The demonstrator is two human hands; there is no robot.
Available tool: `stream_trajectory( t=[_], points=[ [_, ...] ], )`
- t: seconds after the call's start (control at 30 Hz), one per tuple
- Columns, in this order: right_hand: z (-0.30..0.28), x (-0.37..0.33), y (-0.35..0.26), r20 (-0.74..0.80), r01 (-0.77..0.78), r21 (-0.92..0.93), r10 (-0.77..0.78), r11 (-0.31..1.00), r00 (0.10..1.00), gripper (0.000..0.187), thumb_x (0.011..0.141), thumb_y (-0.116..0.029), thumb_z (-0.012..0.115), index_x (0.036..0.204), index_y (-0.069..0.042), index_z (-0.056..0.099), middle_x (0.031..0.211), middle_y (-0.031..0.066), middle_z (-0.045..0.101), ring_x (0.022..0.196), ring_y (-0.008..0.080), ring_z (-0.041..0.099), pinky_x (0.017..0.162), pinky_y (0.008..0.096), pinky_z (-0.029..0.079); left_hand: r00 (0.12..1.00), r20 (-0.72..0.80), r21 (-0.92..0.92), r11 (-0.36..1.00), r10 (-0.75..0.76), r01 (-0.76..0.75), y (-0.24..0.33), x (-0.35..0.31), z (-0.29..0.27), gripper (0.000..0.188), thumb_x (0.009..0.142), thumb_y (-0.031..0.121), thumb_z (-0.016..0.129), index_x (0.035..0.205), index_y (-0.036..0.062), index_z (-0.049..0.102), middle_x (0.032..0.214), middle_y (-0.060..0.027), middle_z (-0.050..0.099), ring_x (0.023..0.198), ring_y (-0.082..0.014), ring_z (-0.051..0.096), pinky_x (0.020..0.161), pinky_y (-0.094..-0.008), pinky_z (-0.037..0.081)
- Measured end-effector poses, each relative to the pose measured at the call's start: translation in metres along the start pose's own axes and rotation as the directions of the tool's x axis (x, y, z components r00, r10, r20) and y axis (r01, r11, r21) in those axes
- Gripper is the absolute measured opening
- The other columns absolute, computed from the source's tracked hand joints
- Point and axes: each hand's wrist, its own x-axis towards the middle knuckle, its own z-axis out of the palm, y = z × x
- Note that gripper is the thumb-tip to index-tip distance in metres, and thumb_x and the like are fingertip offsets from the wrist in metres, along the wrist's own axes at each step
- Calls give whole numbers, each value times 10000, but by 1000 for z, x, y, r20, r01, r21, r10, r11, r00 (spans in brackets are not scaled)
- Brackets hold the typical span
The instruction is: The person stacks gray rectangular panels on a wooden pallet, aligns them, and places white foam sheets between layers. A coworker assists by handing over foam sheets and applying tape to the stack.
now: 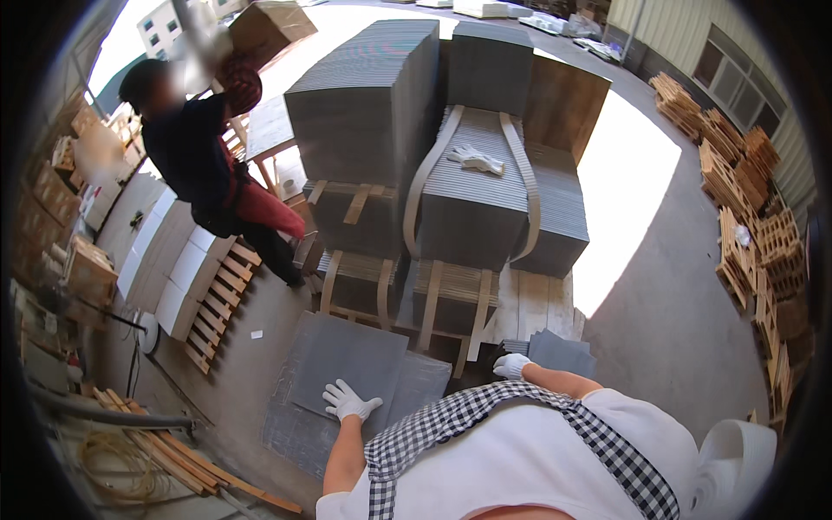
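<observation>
My left hand (349,401), in a white glove, lies with fingers spread on a flat grey sheet (348,357). That sheet rests partly over a larger, scuffed grey sheet (420,378) low down in front of me. Farther right, my right hand (511,367), gloved too, is beside some smaller grey sheets (562,353) that lie fanned out. Its fingers point left near the edge of a low dark stack; whether they grip anything is too small to tell. A loose pair of white gloves (477,159) sits on a strapped stack of grey sheets (472,225) ahead.
Tall stacks of grey sheets (347,121) stand ahead on wooden supports. At the left, a co-worker (195,147) handles a cardboard box (270,36). White cartons (169,269) sit on a pallet there. Wooden pallets (726,238) line the right wall; a white roll (737,464) stands close by.
</observation>
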Motion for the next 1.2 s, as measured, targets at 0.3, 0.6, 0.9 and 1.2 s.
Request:
stream_trajectory(
  t=[0.3,0.6,0.9,1.2],
  points=[
    [-7,38,-38,-14,-166,286,177,944,984,374,846,-347,564,1119,-151,727,1132,138,703,1060,358,658,915,443,514,989,-105,151,981,-107,122,-27,68,66,1393,607,608,836,1572,64,-9,1623,-260,-11,1503,-425,35,1125,-637,235],
    [-5,7,-50,27,-115,194,112,974,993,369,831,-328,568,1098,-135,733,1097,138,713,1030,347,669,903,448,517,987,-92,111,984,-131,141,-23,44,42,1411,602,625,833,1567,38,-13,1619,-275,-16,1498,-445,15,1135,-644,193],
    [57,6,38,-100,292,-91,-301,952,948,373,873,-369,583,1119,-129,729,1168,111,698,1115,312,637,973,400,496,1000,-3,-23,1000,1,-1,-6,-4,-5,1359,632,627,816,1569,30,34,1617,-272,35,1492,-463,12,1149,-639,157],
    [46,25,30,-79,303,-25,-304,953,949,383,874,-352,578,1124,-101,723,1149,136,704,1095,322,648,968,401,498,1000,-12,-69,998,-7,6,-14,-9,5,1358,625,609,825,1570,36,36,1618,-270,31,1496,-458,4,1157,-632,150]
  ],
)
